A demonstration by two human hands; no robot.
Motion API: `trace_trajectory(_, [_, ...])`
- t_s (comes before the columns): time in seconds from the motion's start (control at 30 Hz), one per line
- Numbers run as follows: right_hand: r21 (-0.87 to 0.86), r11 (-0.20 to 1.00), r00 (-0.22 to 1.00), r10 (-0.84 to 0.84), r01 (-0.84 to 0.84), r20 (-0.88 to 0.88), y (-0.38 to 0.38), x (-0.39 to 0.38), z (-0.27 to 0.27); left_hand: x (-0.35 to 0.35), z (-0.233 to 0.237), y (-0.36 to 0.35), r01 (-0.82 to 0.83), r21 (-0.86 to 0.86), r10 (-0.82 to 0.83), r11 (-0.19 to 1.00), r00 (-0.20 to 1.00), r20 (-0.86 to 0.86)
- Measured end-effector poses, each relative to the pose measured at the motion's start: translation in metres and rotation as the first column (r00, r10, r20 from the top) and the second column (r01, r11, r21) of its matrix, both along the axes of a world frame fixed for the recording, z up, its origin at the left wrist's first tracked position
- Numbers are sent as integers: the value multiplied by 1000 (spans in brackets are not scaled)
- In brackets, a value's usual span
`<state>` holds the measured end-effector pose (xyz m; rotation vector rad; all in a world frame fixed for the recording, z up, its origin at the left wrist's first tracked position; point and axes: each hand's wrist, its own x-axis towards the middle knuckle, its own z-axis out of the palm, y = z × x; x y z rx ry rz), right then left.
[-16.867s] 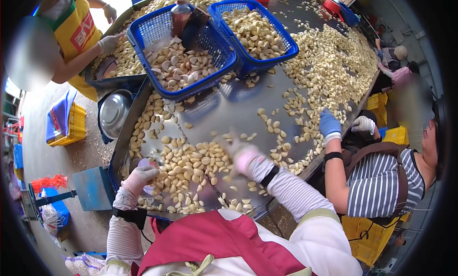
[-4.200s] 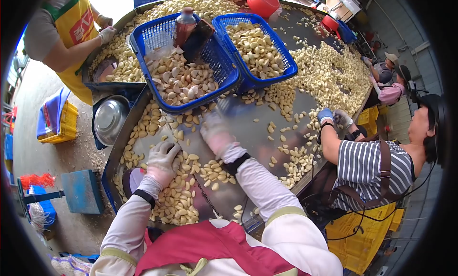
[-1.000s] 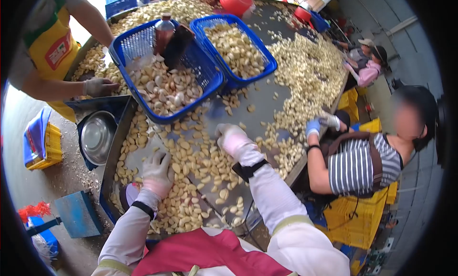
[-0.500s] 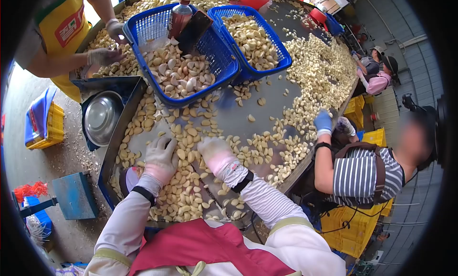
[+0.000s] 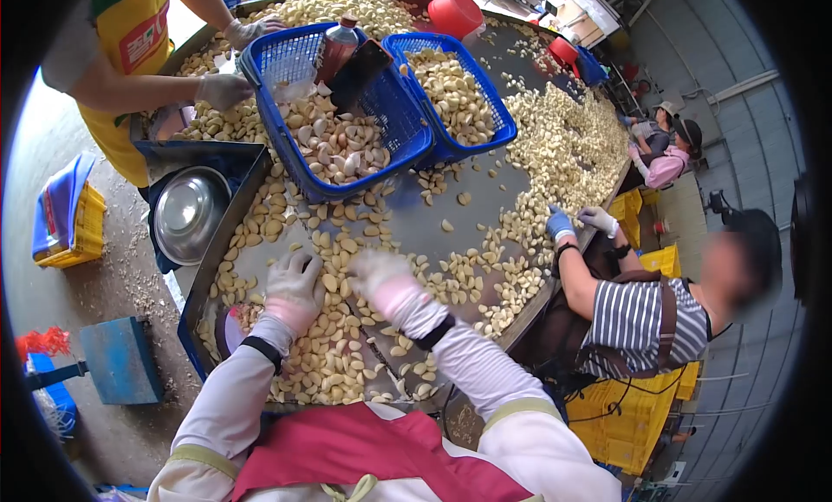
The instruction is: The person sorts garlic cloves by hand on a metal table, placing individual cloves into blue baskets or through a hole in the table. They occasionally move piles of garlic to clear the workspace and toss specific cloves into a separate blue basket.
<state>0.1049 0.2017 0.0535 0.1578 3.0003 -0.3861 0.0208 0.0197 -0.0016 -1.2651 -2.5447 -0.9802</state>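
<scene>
Loose peeled garlic cloves (image 5: pixel 334 363) cover much of the metal table (image 5: pixel 468 203) in front of me. My left hand (image 5: pixel 295 290), in a whitish glove, lies on the cloves with its fingers bent and apart; nothing shows in its grip. To its right is my right hand (image 5: pixel 381 281), also gloved, low over the cloves, its fingers smeared by motion. Beyond my hands, a blue basket (image 5: pixel 407 146) holds unpeeled garlic (image 5: pixel 338 142), a bottle (image 5: pixel 336 49) and a dark phone (image 5: pixel 360 73). A second blue basket (image 5: pixel 503 129) holds pale cloves (image 5: pixel 451 94).
A metal bowl (image 5: pixel 191 214) sits left of the table's raised rim. One person's gloved hands (image 5: pixel 225 91) work at the upper left. A person in a striped shirt (image 5: pixel 637 320) is at the right edge. Red scoops (image 5: pixel 455 15) lie at the far side.
My right hand has shifted slightly left and blurred; my left hand stays put. The view has shifted a little. The hands of the person at the right have moved apart over the cloves.
</scene>
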Motion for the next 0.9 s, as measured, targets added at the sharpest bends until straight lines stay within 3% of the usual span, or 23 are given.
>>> trace_trajectory(0.03, [216,975,976,11,-59,218,-5,-2,-15,-1,0,0,-1,7,1,1000,1000,-6])
trace_trajectory(0.13, [57,997,987,-65,58,147,-4,8,-20,-2,3,0,12,1,-12,1000,1000,-2])
trace_trajectory(0.17, [-22,995,995,-94,95,39,0,12,-24,-4,3,0,16,-22,-15,1000,1000,15])
trace_trajectory(0.2, [-139,986,994,-88,95,58,7,12,-19,-6,5,2,21,-31,-21,999,1000,19])
trace_trajectory(0.23, [-205,970,989,-113,131,98,16,12,-20,-7,7,3,-9,33,5,999,992,130])
trace_trajectory(0.27, [-268,950,982,-129,163,140,24,13,-22,-6,8,3,-55,94,30,994,970,241])
trace_trajectory(0.3, [-273,949,982,-119,156,145,30,13,-22,-8,10,2,-64,87,41,994,969,245])
trace_trajectory(0.33, [-535,805,967,-210,255,146,34,13,-24,-14,10,-3,137,23,-139,990,971,195])
trace_trajectory(0.37, [-750,576,938,-296,326,180,33,12,-28,-18,11,-9,334,-54,-322,941,933,163])
trace_trajectory(0.4, [-758,561,936,-295,333,192,28,10,-33,-20,13,-12,337,-69,-322,939,930,176])
trace_trajectory(0.43, [-626,769,986,-167,131,2,19,7,-37,-23,15,-14,302,-69,-294,951,950,108])
trace_trajectory(0.47, [-421,904,988,11,-76,-155,9,6,-38,-24,17,-15,267,-64,-265,962,964,37])
trace_trajectory(0.5, [-219,973,996,61,-75,-71,-5,2,-23,-27,16,-19,195,-73,-191,978,980,54])
trace_trajectory(0.53, [-222,972,996,59,-73,-69,-12,1,-27,-29,10,-23,130,-112,-123,985,990,63])
trace_trajectory(0.6, [-56,998,1000,2,-2,3,-21,-5,-31,-25,10,-32,81,-87,-71,993,991,114])
trace_trajectory(0.67, [-104,995,999,-15,11,-37,-11,-4,-29,-12,19,-38,91,-122,-73,988,986,151])
trace_trajectory(0.7, [-302,952,999,-49,45,-4,2,-2,-26,-7,26,-39,104,-144,-76,984,980,186])
trace_trajectory(0.73, [-483,872,997,-75,80,31,17,0,-24,-4,30,-42,111,-141,-85,984,979,184])
trace_trajectory(0.8, [-694,670,956,-279,262,92,37,13,-18,3,35,-47,62,-208,27,976,916,401])
trace_trajectory(0.87, [-694,699,976,-218,170,20,39,27,-16,0,28,-39,55,-182,27,982,906,423])
trace_trajectory(0.9, [-554,832,991,-98,32,-89,34,35,-25,-5,23,-32,37,-152,33,988,899,436])
